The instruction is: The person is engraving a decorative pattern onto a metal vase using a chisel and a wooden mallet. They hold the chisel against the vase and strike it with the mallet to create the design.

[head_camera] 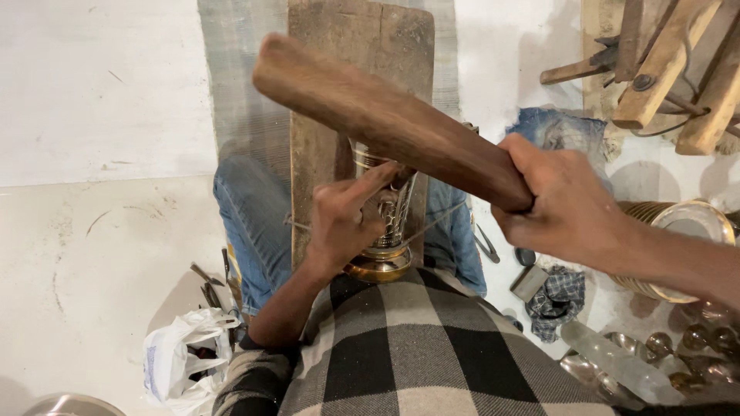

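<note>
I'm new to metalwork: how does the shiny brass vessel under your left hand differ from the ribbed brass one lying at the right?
The shiny brass vessel is narrow with a flared foot; the ribbed brass vessel is wider. The first is gripped by the left hand against the wooden board; the second lies on its side, untouched. The right hand holds a wooden club. Both vessels are golden metal.

2 hands (pixel 343 219), 1 wooden mallet (pixel 385 115), 1 brass vessel (pixel 384 231)

The person is wearing a black-and-white checked shirt (pixel 416 347) with its sleeves pushed up, and blue jeans (pixel 250 219) showing just above the shirt.
</note>
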`<action>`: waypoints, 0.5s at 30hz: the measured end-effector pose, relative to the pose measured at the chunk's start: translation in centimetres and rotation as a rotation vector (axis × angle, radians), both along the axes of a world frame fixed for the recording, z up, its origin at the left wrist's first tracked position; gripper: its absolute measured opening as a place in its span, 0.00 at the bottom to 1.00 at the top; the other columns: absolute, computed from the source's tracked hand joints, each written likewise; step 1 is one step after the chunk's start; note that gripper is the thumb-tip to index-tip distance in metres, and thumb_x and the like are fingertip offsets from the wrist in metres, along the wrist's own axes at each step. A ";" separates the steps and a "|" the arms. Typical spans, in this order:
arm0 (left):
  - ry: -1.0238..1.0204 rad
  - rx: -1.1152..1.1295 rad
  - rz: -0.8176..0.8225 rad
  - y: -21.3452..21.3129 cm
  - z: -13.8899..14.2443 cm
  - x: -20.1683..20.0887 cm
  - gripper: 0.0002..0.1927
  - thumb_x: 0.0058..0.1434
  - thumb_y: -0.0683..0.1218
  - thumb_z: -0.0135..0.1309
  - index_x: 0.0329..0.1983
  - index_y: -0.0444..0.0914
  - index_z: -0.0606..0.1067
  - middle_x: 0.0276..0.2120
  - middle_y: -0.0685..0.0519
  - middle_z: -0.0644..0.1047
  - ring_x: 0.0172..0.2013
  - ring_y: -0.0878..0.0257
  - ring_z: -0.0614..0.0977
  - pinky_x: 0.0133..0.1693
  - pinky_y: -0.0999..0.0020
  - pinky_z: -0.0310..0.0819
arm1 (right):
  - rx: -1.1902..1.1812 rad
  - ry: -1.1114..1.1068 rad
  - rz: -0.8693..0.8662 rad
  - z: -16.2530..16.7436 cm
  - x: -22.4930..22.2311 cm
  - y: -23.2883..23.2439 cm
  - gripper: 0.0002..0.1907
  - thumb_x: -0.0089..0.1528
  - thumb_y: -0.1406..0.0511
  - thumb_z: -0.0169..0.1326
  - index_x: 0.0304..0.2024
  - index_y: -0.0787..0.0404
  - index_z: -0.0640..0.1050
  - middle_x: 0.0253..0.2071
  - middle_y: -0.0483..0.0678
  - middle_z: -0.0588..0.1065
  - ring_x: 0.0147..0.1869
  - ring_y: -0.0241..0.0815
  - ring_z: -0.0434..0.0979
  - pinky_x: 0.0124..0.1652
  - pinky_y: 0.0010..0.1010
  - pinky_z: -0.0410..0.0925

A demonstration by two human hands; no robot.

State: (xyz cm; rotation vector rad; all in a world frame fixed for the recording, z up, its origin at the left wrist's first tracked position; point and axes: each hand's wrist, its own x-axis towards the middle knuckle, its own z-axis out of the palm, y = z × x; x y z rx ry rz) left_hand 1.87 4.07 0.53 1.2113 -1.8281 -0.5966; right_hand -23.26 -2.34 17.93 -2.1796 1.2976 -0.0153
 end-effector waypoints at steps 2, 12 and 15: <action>-0.016 0.028 -0.020 -0.2 0.3 0.2 0.34 0.48 0.33 0.52 0.62 0.41 0.76 0.33 0.53 0.86 0.18 0.68 0.79 0.22 0.73 0.76 | 0.051 0.233 -0.006 0.0 -0.1 0.2 0.19 0.47 0.69 0.62 0.39 0.63 0.70 0.20 0.53 0.75 0.17 0.46 0.75 0.18 0.37 0.67; 0.069 0.008 -0.132 -1.1 1.6 0.5 0.34 0.49 0.31 0.53 0.62 0.40 0.74 0.46 0.49 0.85 0.35 0.64 0.88 0.31 0.75 0.83 | -0.063 0.172 0.062 -0.9 -0.8 0.5 0.19 0.44 0.69 0.62 0.35 0.66 0.69 0.19 0.56 0.74 0.21 0.54 0.76 0.23 0.44 0.67; 0.057 0.084 -0.158 -1.2 1.8 0.5 0.34 0.50 0.31 0.55 0.63 0.40 0.75 0.46 0.49 0.84 0.35 0.64 0.88 0.31 0.74 0.84 | 0.050 0.076 -0.142 -0.8 -0.7 0.6 0.15 0.50 0.68 0.60 0.35 0.64 0.70 0.18 0.54 0.76 0.20 0.50 0.76 0.19 0.41 0.69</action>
